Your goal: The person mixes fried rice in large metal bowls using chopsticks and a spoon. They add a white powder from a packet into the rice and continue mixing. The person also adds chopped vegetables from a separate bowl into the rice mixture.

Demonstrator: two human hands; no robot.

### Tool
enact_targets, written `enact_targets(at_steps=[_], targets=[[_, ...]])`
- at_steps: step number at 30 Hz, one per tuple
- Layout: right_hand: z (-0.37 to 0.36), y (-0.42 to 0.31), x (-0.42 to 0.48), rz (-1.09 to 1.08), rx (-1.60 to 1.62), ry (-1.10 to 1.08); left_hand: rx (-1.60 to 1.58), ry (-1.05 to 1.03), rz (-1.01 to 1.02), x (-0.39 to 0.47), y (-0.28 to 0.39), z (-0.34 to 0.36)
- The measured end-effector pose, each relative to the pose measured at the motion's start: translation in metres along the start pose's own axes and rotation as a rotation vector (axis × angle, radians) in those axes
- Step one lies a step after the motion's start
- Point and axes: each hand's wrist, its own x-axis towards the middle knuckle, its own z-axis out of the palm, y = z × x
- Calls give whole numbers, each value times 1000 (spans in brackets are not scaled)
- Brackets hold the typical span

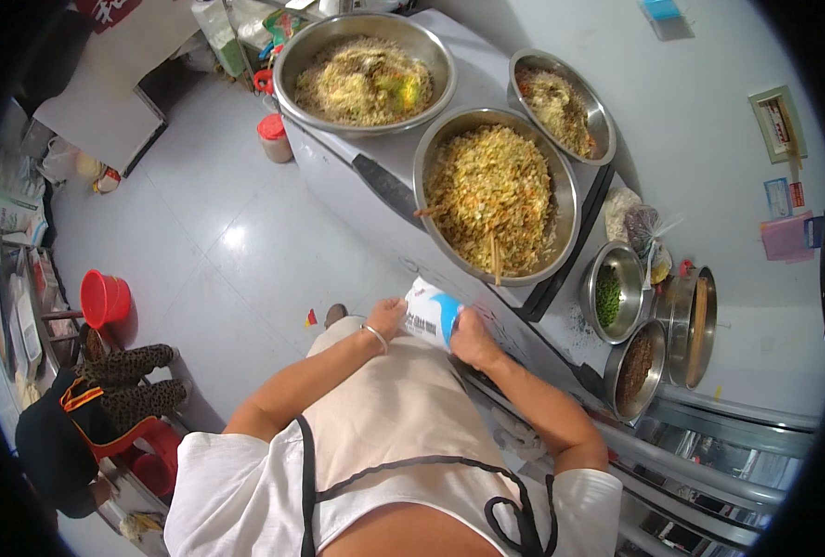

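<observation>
A white and blue plastic packet (427,312) bearing writing is held between both hands in front of the apron. My left hand (386,318), with a bangle at the wrist, pinches its left edge. My right hand (473,339) grips its right side. Just beyond the packet, a large steel bowl (567,240) holds a chopped yellow and orange mixture, with wooden chopsticks (496,257) standing in it at the near side. Behind are a second large steel bowl (447,80) and a smaller steel bowl (604,118), both filled with similar chopped food topped with pale seasoning.
At right, steel bowls hold chopped greens (608,296) and a brown crumbly food (636,369), beside a stack of round metal pans (712,327). A red bucket (99,299) and a seated person (64,432) are at left. A red-lidded jar (275,143) stands near the cabinet.
</observation>
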Motion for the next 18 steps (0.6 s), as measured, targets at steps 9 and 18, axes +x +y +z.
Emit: enact_targets(at_steps=[9, 18], targets=[[-38, -88, -2, -45, 578, -158, -197, -36, -49, -20, 25, -15], [-124, -145, -4, -113, 779, -159, -306, -4, -29, -21, 25, -46]])
